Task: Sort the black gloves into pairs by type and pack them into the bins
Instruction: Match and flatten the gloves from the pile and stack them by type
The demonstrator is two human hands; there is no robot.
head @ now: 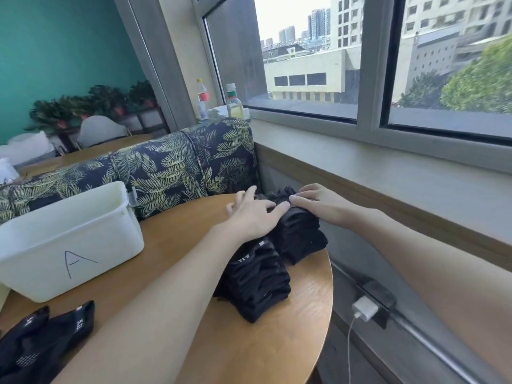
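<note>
Left hand (pixel 253 214) and right hand (pixel 315 200) partly hide the far glove stack (pixel 300 236)

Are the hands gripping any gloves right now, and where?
Neither grips anything: left hand and right hand lie flat-fingered on top of the far glove stack.

A hand-drawn letter "A" stands on the front wall of the white bin (pixel 72 239) near the left edge of the round wooden table (pixel 263 353). White "5.11" print shows, upside down, on the cuff of the top glove in the near stack of black gloves (pixel 256 278) by the table's right edge. The same "5.11" runs sideways along a cuff of the loose black gloves (pixel 41 339) at the near left edge; the bottle labels on the sill are too blurred to read.
</note>
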